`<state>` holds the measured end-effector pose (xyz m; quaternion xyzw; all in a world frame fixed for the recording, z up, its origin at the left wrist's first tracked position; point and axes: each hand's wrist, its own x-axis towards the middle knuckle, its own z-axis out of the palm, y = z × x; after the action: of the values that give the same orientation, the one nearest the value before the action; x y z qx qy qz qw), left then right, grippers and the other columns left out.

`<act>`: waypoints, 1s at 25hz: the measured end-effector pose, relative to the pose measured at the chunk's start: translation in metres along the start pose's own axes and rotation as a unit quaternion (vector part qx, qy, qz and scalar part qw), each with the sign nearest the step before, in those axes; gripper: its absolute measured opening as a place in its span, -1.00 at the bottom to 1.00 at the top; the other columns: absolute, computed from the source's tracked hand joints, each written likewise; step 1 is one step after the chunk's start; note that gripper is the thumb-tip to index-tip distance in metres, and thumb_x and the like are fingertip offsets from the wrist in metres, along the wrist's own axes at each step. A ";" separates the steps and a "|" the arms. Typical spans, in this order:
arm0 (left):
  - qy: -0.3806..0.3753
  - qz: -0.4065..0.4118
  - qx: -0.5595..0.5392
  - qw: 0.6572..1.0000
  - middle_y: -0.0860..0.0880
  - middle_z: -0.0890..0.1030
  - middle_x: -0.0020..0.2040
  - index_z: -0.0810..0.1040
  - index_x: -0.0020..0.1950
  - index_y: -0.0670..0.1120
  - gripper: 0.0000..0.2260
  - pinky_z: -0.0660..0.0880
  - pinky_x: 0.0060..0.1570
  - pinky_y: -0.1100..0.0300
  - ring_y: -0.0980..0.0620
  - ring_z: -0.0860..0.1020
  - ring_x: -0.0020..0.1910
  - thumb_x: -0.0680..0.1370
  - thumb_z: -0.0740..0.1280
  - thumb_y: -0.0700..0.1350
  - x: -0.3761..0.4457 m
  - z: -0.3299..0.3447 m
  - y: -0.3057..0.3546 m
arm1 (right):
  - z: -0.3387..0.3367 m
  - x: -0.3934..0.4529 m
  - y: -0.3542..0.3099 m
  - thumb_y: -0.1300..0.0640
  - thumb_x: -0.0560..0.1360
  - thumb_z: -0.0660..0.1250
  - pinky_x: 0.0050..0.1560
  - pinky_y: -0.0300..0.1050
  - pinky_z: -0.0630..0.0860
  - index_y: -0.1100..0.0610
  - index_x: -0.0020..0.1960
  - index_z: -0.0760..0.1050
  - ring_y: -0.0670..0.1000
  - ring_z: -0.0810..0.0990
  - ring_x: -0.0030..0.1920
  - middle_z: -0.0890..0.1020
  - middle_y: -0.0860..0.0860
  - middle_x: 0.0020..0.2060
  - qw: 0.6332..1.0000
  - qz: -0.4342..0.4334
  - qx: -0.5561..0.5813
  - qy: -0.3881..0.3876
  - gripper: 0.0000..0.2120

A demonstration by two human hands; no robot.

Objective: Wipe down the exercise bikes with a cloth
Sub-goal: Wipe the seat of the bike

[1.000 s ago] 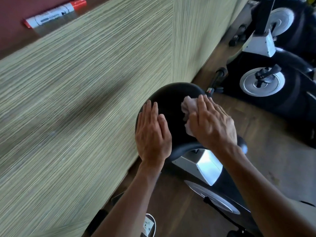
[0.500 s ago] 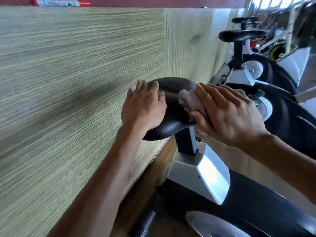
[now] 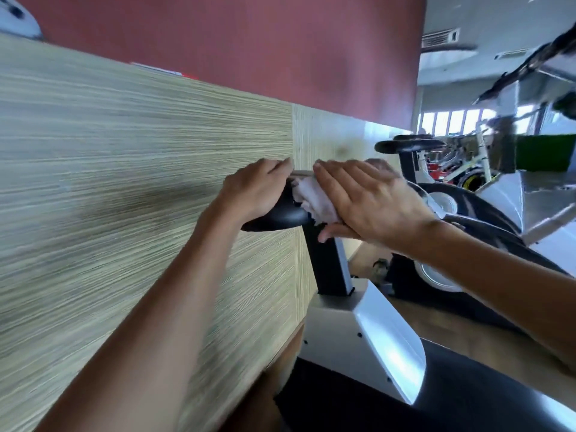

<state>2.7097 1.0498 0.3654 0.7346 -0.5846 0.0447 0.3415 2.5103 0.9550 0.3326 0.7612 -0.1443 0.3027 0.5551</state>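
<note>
The black saddle (image 3: 280, 215) of the nearest exercise bike sits on a black post (image 3: 327, 263) above a silver housing (image 3: 358, 332). My left hand (image 3: 255, 191) lies flat over the saddle's left side, fingers straight. My right hand (image 3: 364, 198) presses a crumpled white cloth (image 3: 314, 199) against the saddle's right side, fingers laid flat over the cloth and thumb below it. Most of the saddle top is hidden under both hands.
A striped wood-grain wall panel (image 3: 140, 188) runs close along the left, with a red wall (image 3: 249, 42) above it. A second bike with a black saddle (image 3: 408, 145) and black flywheel cover (image 3: 473, 210) stands just beyond. More bikes line the far right.
The view has dropped lower, to about saddle height. Both hands stay on the saddle; the right hand with the cloth has slid further over the saddle's right edge.
</note>
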 end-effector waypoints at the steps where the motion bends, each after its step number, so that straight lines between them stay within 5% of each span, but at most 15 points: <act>1: 0.002 -0.007 -0.005 1.000 -0.01 0.59 0.32 0.57 0.33 0.10 -0.53 0.30 0.27 -0.01 -0.12 0.50 0.32 0.71 -0.03 0.25 0.000 -0.001 0.000 | 0.003 0.011 -0.010 -0.49 0.51 0.12 0.30 0.05 0.39 0.36 0.48 0.33 0.18 0.57 0.30 0.53 0.23 0.36 1.000 0.006 0.011 0.007 -0.03; 6: 0.001 -0.028 -0.007 1.000 -0.05 0.56 0.36 0.57 0.37 0.05 -0.41 0.33 0.29 -0.03 -0.15 0.49 0.32 0.67 -0.08 0.34 -0.002 -0.005 0.000 | 0.003 -0.007 0.004 -0.42 0.59 0.07 0.47 0.14 0.31 0.38 0.56 0.19 0.24 0.46 0.42 0.40 0.29 0.47 1.000 -0.022 0.018 0.002 -0.07; 12: 0.010 -0.023 -0.026 0.999 -0.01 0.55 0.39 0.56 0.39 0.16 -0.32 0.32 0.37 -0.08 -0.13 0.47 0.37 0.62 -0.19 0.42 0.000 -0.002 -0.002 | 0.006 0.013 -0.017 -0.40 0.61 0.06 0.29 0.08 0.50 0.39 0.45 0.37 0.19 0.60 0.24 0.58 0.25 0.27 0.999 0.033 0.022 0.031 -0.13; 19: 0.011 0.003 0.012 1.000 -0.04 0.51 0.46 0.52 0.42 0.24 -0.38 0.32 0.35 -0.02 -0.14 0.45 0.41 0.64 -0.19 0.38 -0.008 -0.002 -0.008 | -0.003 -0.042 0.028 -0.37 0.61 0.10 0.29 0.21 0.49 0.32 0.53 0.28 0.23 0.51 0.35 0.49 0.24 0.40 0.998 0.027 0.059 -0.014 -0.16; 25: 0.016 -0.007 0.021 1.000 -0.11 0.56 0.37 0.56 0.39 0.09 -0.32 0.30 0.25 0.00 -0.14 0.48 0.32 0.66 -0.22 0.34 -0.013 -0.001 0.001 | -0.011 -0.014 0.006 -0.41 0.60 -0.06 0.26 0.11 0.45 0.32 0.44 0.42 0.18 0.60 0.25 0.58 0.20 0.30 0.995 0.075 0.058 -0.037 -0.14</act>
<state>2.7056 1.0609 0.3609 0.7452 -0.5727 0.0658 0.3354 2.4924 0.9611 0.3306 0.7896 -0.2037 0.3228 0.4805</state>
